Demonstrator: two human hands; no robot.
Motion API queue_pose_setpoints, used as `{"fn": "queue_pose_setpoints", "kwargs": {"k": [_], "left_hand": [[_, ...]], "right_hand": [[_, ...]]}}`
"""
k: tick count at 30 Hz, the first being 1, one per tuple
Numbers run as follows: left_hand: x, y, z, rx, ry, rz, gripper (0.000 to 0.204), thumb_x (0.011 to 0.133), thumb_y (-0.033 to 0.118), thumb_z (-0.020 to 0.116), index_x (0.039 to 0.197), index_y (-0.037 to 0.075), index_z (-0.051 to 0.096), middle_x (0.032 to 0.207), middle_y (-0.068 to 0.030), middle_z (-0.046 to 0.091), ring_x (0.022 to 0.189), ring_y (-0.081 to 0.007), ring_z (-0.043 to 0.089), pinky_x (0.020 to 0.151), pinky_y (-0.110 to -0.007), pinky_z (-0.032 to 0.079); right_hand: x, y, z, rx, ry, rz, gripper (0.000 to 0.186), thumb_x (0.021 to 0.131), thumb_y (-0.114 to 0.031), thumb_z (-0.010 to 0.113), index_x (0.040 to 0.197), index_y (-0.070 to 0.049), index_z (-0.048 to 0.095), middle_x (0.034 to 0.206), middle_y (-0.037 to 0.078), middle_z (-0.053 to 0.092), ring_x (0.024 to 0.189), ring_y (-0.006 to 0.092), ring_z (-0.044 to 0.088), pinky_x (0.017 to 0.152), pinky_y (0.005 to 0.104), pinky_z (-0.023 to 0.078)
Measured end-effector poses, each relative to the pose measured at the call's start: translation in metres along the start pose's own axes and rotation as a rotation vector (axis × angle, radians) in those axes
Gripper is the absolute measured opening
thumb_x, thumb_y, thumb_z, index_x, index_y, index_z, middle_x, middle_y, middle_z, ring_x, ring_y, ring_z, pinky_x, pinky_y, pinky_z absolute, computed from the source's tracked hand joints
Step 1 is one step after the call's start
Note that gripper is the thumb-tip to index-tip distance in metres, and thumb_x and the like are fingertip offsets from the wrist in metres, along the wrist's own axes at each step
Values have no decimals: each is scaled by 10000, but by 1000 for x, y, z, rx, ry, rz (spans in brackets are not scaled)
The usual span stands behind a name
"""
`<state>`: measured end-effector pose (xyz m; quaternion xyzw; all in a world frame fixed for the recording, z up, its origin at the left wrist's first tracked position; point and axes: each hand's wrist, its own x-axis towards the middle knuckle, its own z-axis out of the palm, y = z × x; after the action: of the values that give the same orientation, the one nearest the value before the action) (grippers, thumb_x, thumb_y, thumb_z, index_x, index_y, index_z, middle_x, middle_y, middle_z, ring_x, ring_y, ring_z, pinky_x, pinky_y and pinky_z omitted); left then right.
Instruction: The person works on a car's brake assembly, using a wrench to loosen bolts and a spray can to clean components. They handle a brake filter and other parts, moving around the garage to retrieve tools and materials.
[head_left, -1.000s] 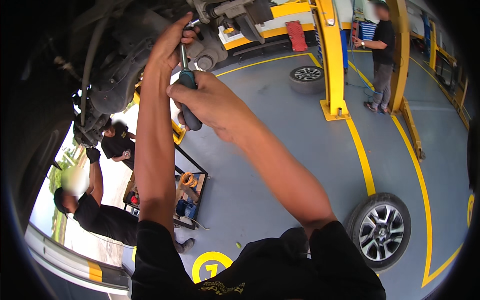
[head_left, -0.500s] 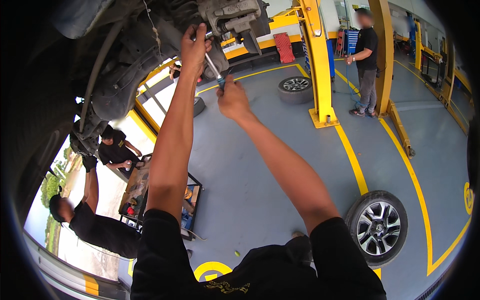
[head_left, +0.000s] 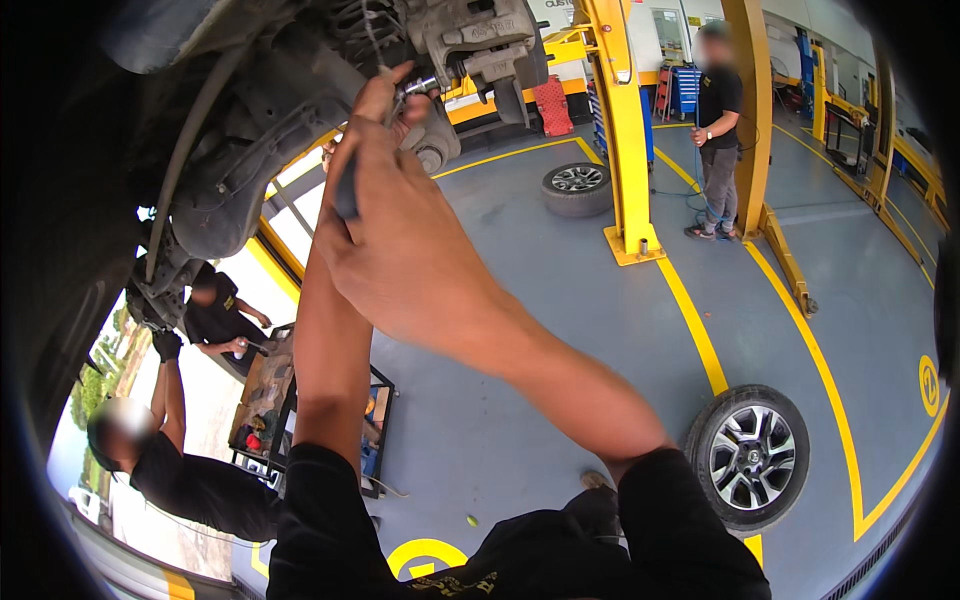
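Overhead, my left hand (head_left: 382, 98) is wrapped round the head end of a socket wrench (head_left: 420, 86), partly hidden behind my right hand. The bright socket end points right, at the lower part of a brake caliper (head_left: 488, 38). My right hand (head_left: 410, 250) grips the wrench's dark handle, which shows between thumb and fingers. That hand crosses in front of my left forearm and looks slightly blurred. Whether the socket sits fully on a bolt I cannot tell.
The raised vehicle's underbody (head_left: 225, 200) fills the upper left. A yellow lift post (head_left: 630, 150) stands right of centre. Wheels lie on the floor, one close by (head_left: 752, 458) and one farther off (head_left: 577, 186). A tool cart (head_left: 378, 420) and two co-workers are at left; another person (head_left: 718, 120) stands at right.
My right hand has swung left with the wrench handle, from right of my left wrist to across my left forearm. My left hand stays at the caliper. The view has shifted slightly.
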<state>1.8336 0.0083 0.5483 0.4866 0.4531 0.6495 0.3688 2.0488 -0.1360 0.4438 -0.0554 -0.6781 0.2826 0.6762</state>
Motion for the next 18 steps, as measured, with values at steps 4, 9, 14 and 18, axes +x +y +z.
{"fn": "queue_pose_setpoints", "kwargs": {"k": [4,9,14,18], "left_hand": [[-4,12,-18,-273,-94,-69,342,1114,318,557,1117,-24,552,948,-123,545,694,-156,483,579,-292,385],[1,-8,-3,-434,-89,141,322,1106,326,563,1082,4,551,922,-114,529,731,-185,480,613,-310,390],[9,-24,-25,-506,-214,86,296,1095,328,571,1031,40,546,893,-109,513,778,-221,470,659,-333,392],[18,-34,-28,-489,-336,52,266,1095,313,550,987,70,557,881,-102,526,818,-262,497,699,-355,418]], "right_hand": [[69,-18,13,-287,51,-277,505,838,-210,801,1184,125,650,798,228,708,816,385,743,717,464,552],[193,-4,44,-324,344,-464,364,941,-418,712,855,-74,797,882,226,780,854,417,761,801,546,576],[160,-4,37,-303,202,-411,377,800,-349,818,899,11,774,821,207,758,817,387,761,757,442,597],[154,-13,30,-136,39,-301,371,793,-328,774,966,-1,789,838,184,776,860,354,775,812,393,618]]}}
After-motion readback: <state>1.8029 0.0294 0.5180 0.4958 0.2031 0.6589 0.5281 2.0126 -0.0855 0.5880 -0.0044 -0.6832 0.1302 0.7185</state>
